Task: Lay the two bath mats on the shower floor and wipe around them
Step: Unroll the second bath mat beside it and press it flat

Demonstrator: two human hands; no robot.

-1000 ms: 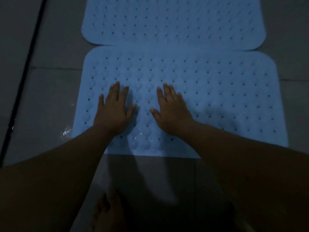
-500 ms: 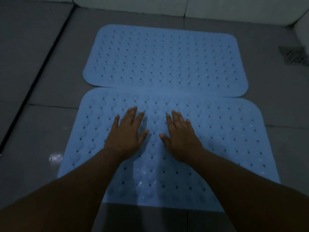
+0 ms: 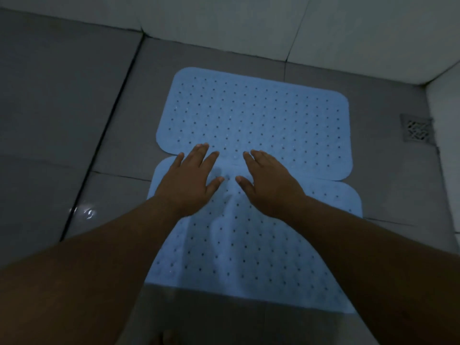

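- Bath mats, both pale blue and dotted with drain holes, lie flat on the grey tiled shower floor [image 3: 74, 108].
- The far mat [image 3: 261, 115] sits near the back wall [image 3: 224, 21]; the near mat [image 3: 249, 257] adjoins it, their long edges touching or slightly overlapping.
- The left hand [image 3: 189, 180] lies palm down with fingers spread across that seam.
- The right hand [image 3: 268, 183] lies beside it, fingers straight, also on the seam.
- A square floor drain [image 3: 417, 128] sits near the floor's right edge.
- A wet glint [image 3: 86, 211] shows left of the near mat.
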